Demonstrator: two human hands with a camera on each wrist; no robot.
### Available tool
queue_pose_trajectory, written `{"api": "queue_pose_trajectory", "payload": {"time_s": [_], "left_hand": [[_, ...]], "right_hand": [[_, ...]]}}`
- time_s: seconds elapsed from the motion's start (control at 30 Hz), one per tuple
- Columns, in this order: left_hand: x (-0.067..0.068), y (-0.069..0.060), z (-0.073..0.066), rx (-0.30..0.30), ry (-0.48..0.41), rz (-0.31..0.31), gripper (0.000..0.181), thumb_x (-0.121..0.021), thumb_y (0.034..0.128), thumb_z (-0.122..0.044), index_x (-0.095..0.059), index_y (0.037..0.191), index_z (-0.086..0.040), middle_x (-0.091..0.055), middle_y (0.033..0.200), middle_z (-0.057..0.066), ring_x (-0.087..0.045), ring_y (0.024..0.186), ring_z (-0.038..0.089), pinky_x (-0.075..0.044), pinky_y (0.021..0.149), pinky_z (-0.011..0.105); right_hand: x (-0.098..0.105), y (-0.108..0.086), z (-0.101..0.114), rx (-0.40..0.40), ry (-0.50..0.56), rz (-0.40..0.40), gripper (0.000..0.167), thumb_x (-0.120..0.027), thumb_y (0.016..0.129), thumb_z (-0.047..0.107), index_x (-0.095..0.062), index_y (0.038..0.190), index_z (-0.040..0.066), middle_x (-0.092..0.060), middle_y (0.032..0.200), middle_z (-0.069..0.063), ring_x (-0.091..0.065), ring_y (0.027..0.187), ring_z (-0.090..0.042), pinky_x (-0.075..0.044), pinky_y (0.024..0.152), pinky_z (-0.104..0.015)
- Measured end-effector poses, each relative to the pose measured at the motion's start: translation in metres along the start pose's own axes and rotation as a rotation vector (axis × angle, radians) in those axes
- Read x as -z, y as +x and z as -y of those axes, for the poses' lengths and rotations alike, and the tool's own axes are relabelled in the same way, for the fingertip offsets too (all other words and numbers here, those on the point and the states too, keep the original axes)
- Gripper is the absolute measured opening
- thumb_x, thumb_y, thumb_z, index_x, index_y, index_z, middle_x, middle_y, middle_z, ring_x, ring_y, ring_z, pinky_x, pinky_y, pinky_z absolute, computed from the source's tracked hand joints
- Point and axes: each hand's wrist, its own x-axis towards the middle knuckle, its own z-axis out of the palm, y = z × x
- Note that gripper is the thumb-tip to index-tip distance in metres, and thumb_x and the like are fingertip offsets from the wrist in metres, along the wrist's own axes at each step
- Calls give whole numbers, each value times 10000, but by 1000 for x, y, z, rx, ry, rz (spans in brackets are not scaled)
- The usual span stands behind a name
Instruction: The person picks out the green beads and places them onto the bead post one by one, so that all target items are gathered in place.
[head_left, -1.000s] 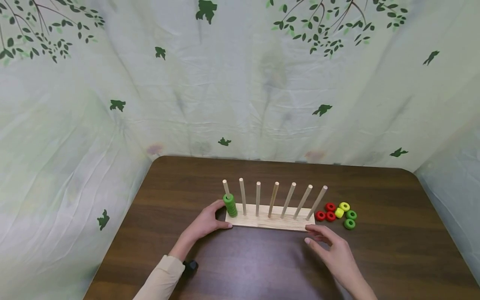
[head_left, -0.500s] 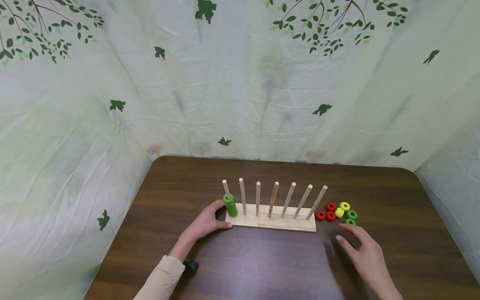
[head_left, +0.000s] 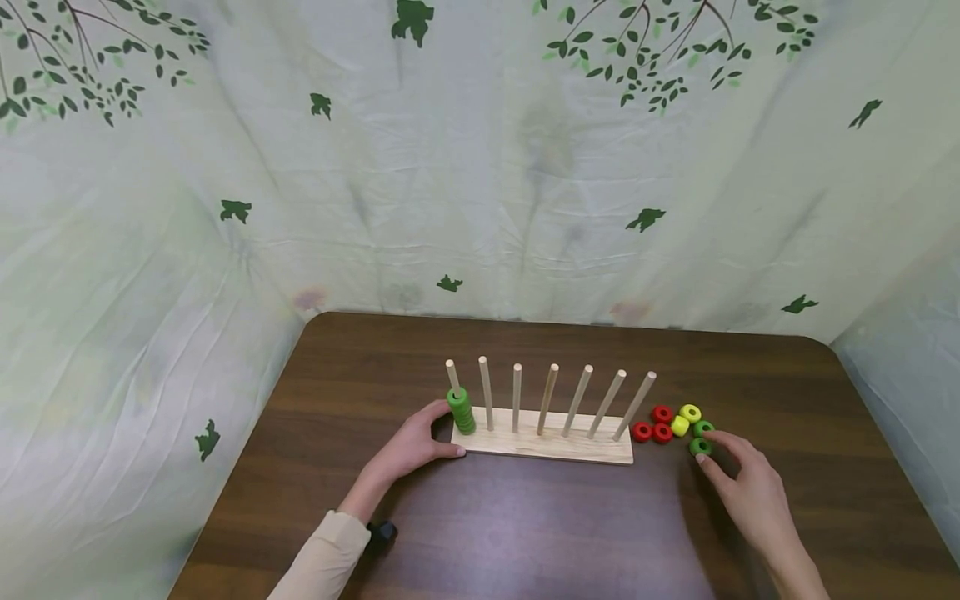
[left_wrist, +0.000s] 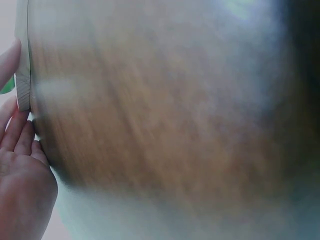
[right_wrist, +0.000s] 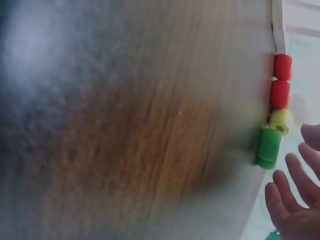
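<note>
My left hand (head_left: 408,447) grips the left end of a wooden peg board (head_left: 525,444), thumb at the front corner and fingers behind. The left wrist view shows the board's edge (left_wrist: 23,92) between thumb and fingers. Several green beads (head_left: 461,414) are stacked on the leftmost peg; the other pegs are bare. On the right, my right hand (head_left: 753,493) is at a loose green bead (head_left: 701,447), thumb and forefinger on either side of it. The right wrist view has these fingers spread beside the green beads (right_wrist: 269,147); contact is unclear.
Several red beads (head_left: 662,432) lie just off the board's right end. Beside them are two yellow beads (head_left: 690,413) and another green bead (head_left: 703,427). All stand on a dark wooden table (head_left: 525,533), with a leaf-patterned cloth (head_left: 487,167) hanging behind.
From the board's right front corner, my right hand has moved right to the loose green beads. My left hand and the peg board have stayed in place.
</note>
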Motion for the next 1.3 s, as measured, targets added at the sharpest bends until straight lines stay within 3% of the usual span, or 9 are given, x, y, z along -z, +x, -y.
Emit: {"api": "queue_pose_trajectory", "payload": {"time_s": [0.2,0.43,0.77,1.0,1.13,1.2,1.3], "left_hand": [[0,0,1,2,-2,0,701,-894,718,-222,-582,1341,-147,-560,1329,-22,-431,1325,210,-318,1093,448],[0,-1,0,9,-7,1,713,-893,720,-225,-575,1353,-148,-549,1350,-14,-424,1334,217,-314,1096,453],[0,0,0,17,-25,1,713,-894,720,-219,-577,1353,-135,-542,1366,4,-414,1343,228,-303,1102,458],[0,-1,1,31,-12,1,709,-889,724,-254,-576,1342,-105,-538,1369,24,-426,1336,242,-316,1095,468],[1,-1,-1,26,-13,2,697,-890,723,-241,-581,1335,-111,-550,1347,11,-435,1326,228,-317,1096,458],[1,-1,-1,27,-14,2,693,-890,723,-238,-583,1331,-111,-552,1341,9,-438,1322,226,-318,1096,457],[0,-1,-1,28,-12,1,693,-890,723,-235,-584,1331,-107,-552,1342,13,-441,1320,227,-318,1096,455]], "right_hand": [[-4,5,-5,-1,-11,38,343,-702,927,172,-632,1229,24,-587,1213,-229,-558,1103,-427,-454,809,-582],[-9,10,-8,29,-56,36,311,-749,865,82,-676,1162,28,-621,1115,-183,-635,939,-304,-501,701,-346],[-7,10,-11,-85,-56,157,379,-714,908,161,-621,1242,7,-644,1035,-169,-655,807,-269,-511,663,-448],[-5,9,-8,-99,-48,140,402,-709,916,211,-615,1239,-7,-682,1000,-201,-674,821,-308,-518,668,-471],[-4,6,-1,-97,-23,92,417,-722,912,218,-613,1244,-10,-684,1032,-210,-677,876,-329,-535,711,-481],[-4,5,2,-83,-12,61,411,-731,907,214,-621,1239,0,-686,1047,-207,-678,892,-317,-551,709,-398],[-3,4,8,-55,9,20,389,-748,892,201,-636,1224,32,-693,1045,-182,-674,866,-191,-526,675,-230]]}}
